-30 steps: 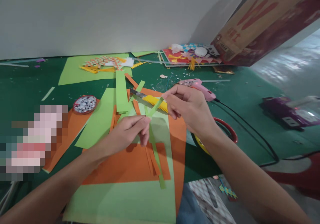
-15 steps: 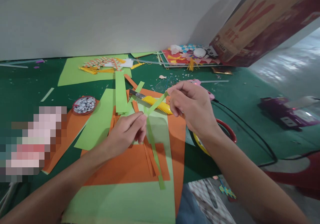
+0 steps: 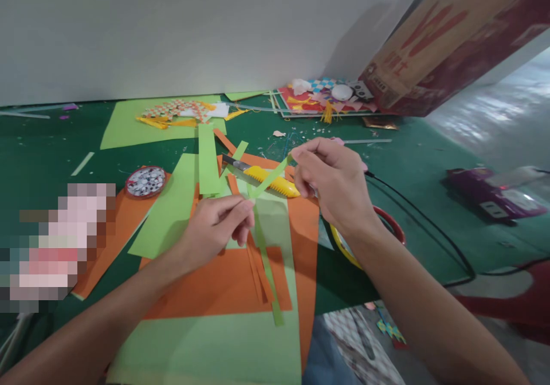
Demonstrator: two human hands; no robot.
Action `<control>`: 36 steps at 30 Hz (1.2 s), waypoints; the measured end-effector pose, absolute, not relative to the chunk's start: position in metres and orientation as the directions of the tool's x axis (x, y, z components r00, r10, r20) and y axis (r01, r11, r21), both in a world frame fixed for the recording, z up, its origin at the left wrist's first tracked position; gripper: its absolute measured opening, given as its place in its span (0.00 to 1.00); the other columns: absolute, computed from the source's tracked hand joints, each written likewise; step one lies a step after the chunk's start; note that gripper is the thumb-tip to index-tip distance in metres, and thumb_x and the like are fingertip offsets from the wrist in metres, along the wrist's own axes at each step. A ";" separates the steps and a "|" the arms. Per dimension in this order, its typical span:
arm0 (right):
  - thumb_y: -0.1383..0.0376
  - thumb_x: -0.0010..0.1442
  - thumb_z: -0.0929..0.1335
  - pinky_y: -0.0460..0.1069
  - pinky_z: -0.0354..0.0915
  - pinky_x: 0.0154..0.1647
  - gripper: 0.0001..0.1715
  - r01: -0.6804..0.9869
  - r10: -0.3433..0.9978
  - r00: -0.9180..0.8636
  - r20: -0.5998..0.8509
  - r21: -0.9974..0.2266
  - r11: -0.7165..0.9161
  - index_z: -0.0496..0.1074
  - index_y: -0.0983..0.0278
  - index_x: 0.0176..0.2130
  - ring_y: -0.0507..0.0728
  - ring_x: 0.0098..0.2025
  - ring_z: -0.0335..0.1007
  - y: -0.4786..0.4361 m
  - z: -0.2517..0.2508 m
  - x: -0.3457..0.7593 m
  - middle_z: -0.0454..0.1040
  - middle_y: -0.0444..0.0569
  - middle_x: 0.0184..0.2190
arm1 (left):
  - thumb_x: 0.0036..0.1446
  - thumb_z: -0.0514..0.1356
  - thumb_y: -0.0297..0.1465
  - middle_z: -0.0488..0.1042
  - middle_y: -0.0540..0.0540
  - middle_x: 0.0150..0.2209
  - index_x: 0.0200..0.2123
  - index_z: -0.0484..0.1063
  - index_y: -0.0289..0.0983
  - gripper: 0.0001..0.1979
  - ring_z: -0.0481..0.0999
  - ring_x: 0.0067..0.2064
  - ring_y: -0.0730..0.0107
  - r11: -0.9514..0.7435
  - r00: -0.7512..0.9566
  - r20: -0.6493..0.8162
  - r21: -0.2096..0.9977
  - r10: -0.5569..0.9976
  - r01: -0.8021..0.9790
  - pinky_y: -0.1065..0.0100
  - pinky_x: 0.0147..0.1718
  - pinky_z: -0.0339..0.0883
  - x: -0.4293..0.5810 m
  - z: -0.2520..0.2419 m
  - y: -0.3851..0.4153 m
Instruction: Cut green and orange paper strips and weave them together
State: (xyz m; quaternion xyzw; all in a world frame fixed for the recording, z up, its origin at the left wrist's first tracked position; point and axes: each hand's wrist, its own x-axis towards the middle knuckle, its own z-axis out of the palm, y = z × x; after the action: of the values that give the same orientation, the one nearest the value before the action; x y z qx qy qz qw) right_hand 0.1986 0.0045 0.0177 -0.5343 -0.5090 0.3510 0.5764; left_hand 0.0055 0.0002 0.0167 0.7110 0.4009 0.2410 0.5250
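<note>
Between my two hands a narrow green paper strip (image 3: 271,177) is stretched at a slant. My left hand (image 3: 223,219) pinches its lower end, and my right hand (image 3: 329,170) grips the upper end between thumb and fingers. Under the strip lies a yellow utility knife (image 3: 272,182) with its blade pointing left. Another long green strip (image 3: 267,264) runs below my left hand, over orange paper strips (image 3: 256,273). Sheets of orange paper (image 3: 193,285) and light green paper (image 3: 206,345) are stacked beneath both hands.
A round case of small beads (image 3: 146,181) sits at left on orange paper. Scissors with red and yellow handles (image 3: 389,224) lie partly behind my right forearm. Woven paper pieces with tassels (image 3: 176,112) are at the back. A paper bag (image 3: 429,47) and a purple device (image 3: 494,193) stand right.
Almost nothing differs. Both hands keep hold of the green strip, with only a very slight shift of the fingers.
</note>
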 end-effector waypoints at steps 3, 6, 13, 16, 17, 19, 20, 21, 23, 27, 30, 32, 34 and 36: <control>0.61 0.56 0.68 0.47 0.47 0.14 0.12 0.150 0.945 0.238 0.224 -0.970 0.192 0.63 0.59 0.24 0.48 0.12 0.52 0.005 0.018 0.200 0.54 0.36 0.11 | 0.62 0.49 0.36 0.69 0.51 0.17 0.27 0.71 0.36 0.16 0.68 0.21 0.74 -0.116 0.574 -0.097 0.939 0.813 0.324 0.74 0.19 0.60 0.005 0.015 0.001; 0.61 0.55 0.68 0.47 0.47 0.14 0.12 0.168 0.945 0.234 0.227 -0.967 0.190 0.63 0.60 0.23 0.48 0.12 0.52 0.005 0.018 0.201 0.54 0.36 0.11 | 0.62 0.50 0.37 0.71 0.50 0.18 0.27 0.73 0.35 0.18 0.69 0.21 0.73 -0.122 0.580 -0.109 0.931 0.807 0.345 0.74 0.19 0.61 0.006 0.013 0.001; 0.63 0.55 0.68 0.47 0.47 0.15 0.12 0.186 0.951 0.225 0.213 -0.967 0.173 0.64 0.60 0.23 0.47 0.11 0.51 0.006 0.019 0.203 0.54 0.36 0.10 | 0.61 0.50 0.38 0.71 0.49 0.16 0.25 0.73 0.35 0.19 0.70 0.20 0.73 -0.161 0.586 -0.091 0.917 0.805 0.364 0.73 0.20 0.62 0.006 0.011 0.001; 0.63 0.55 0.68 0.47 0.47 0.15 0.11 0.188 0.951 0.220 0.216 -0.966 0.176 0.64 0.60 0.23 0.48 0.12 0.51 0.007 0.018 0.203 0.54 0.36 0.10 | 0.62 0.49 0.36 0.72 0.49 0.18 0.27 0.73 0.36 0.18 0.71 0.22 0.72 -0.177 0.613 -0.086 0.918 0.785 0.355 0.73 0.21 0.63 0.006 0.010 0.001; 0.63 0.55 0.68 0.47 0.47 0.15 0.11 0.193 0.951 0.221 0.218 -0.965 0.177 0.64 0.60 0.23 0.48 0.12 0.51 0.007 0.017 0.204 0.54 0.36 0.10 | 0.62 0.49 0.36 0.73 0.49 0.18 0.25 0.72 0.36 0.18 0.73 0.23 0.71 -0.180 0.623 -0.088 0.918 0.777 0.354 0.73 0.21 0.64 0.005 0.010 0.001; 0.62 0.55 0.68 0.47 0.47 0.15 0.12 0.200 0.950 0.222 0.219 -0.964 0.175 0.64 0.59 0.23 0.48 0.12 0.51 0.008 0.017 0.204 0.54 0.36 0.10 | 0.61 0.49 0.34 0.73 0.48 0.19 0.20 0.68 0.36 0.19 0.76 0.28 0.69 -0.193 0.641 -0.080 0.919 0.763 0.345 0.74 0.22 0.65 0.005 0.010 0.001; 0.62 0.55 0.68 0.47 0.47 0.15 0.12 0.201 0.950 0.222 0.218 -0.964 0.174 0.64 0.59 0.23 0.48 0.12 0.51 0.009 0.017 0.204 0.54 0.36 0.10 | 0.61 0.49 0.34 0.73 0.48 0.19 0.19 0.67 0.37 0.20 0.77 0.30 0.68 -0.199 0.646 -0.077 0.918 0.759 0.343 0.74 0.23 0.66 0.005 0.010 0.001; 0.62 0.55 0.68 0.47 0.46 0.15 0.12 0.201 0.951 0.221 0.216 -0.964 0.172 0.64 0.59 0.23 0.48 0.12 0.51 0.009 0.017 0.204 0.54 0.36 0.10 | 0.61 0.49 0.33 0.73 0.48 0.19 0.18 0.67 0.37 0.20 0.77 0.31 0.68 -0.203 0.648 -0.076 0.916 0.758 0.346 0.74 0.24 0.66 0.005 0.011 0.001; 0.62 0.55 0.68 0.47 0.46 0.14 0.11 0.197 0.952 0.221 0.211 -0.966 0.168 0.64 0.59 0.23 0.48 0.12 0.51 0.009 0.017 0.204 0.54 0.36 0.10 | 0.61 0.48 0.33 0.72 0.48 0.18 0.18 0.67 0.37 0.20 0.77 0.31 0.68 -0.211 0.649 -0.078 0.910 0.757 0.356 0.74 0.24 0.67 0.005 0.012 0.001; 0.64 0.54 0.68 0.46 0.45 0.13 0.11 0.173 0.951 0.231 0.208 -0.970 0.170 0.64 0.60 0.23 0.48 0.11 0.52 0.010 0.018 0.203 0.54 0.36 0.10 | 0.61 0.48 0.34 0.70 0.49 0.17 0.17 0.65 0.37 0.21 0.75 0.26 0.70 -0.192 0.642 -0.100 0.909 0.760 0.369 0.73 0.23 0.66 0.004 0.012 0.000; 0.66 0.54 0.68 0.47 0.46 0.14 0.12 0.160 0.951 0.237 0.200 -0.973 0.165 0.64 0.60 0.21 0.48 0.11 0.52 0.010 0.019 0.203 0.54 0.36 0.09 | 0.62 0.48 0.34 0.70 0.50 0.17 0.21 0.67 0.37 0.19 0.72 0.22 0.72 -0.172 0.642 -0.111 0.916 0.759 0.363 0.72 0.24 0.67 0.004 0.012 0.000; 0.66 0.54 0.68 0.47 0.47 0.14 0.12 0.154 0.952 0.235 0.194 -0.975 0.160 0.64 0.60 0.21 0.48 0.11 0.52 0.009 0.019 0.203 0.55 0.36 0.09 | 0.62 0.47 0.34 0.70 0.50 0.18 0.22 0.68 0.37 0.19 0.72 0.23 0.72 -0.188 0.658 -0.091 0.921 0.748 0.341 0.71 0.26 0.68 0.004 0.011 0.000; 0.66 0.54 0.68 0.47 0.47 0.14 0.12 0.150 0.953 0.233 0.196 -0.975 0.164 0.64 0.60 0.22 0.48 0.12 0.52 0.009 0.019 0.204 0.55 0.36 0.10 | 0.63 0.46 0.32 0.70 0.50 0.17 0.21 0.67 0.36 0.20 0.72 0.23 0.73 -0.213 0.673 -0.060 0.925 0.737 0.316 0.71 0.30 0.69 0.005 0.011 0.000; 0.66 0.55 0.68 0.47 0.47 0.14 0.12 0.145 0.951 0.230 0.206 -0.974 0.176 0.64 0.60 0.22 0.48 0.12 0.52 0.008 0.019 0.204 0.56 0.37 0.10 | 0.63 0.46 0.31 0.68 0.52 0.16 0.22 0.66 0.36 0.19 0.72 0.22 0.75 -0.220 0.682 -0.043 0.930 0.730 0.294 0.72 0.30 0.69 0.006 0.011 -0.001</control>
State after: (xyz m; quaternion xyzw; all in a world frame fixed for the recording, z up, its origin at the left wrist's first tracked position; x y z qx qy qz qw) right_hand 0.2038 0.0080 0.0185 -0.5364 -0.5108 0.3526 0.5719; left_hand 0.0058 -0.0007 0.0112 0.7529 0.3402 0.2081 0.5236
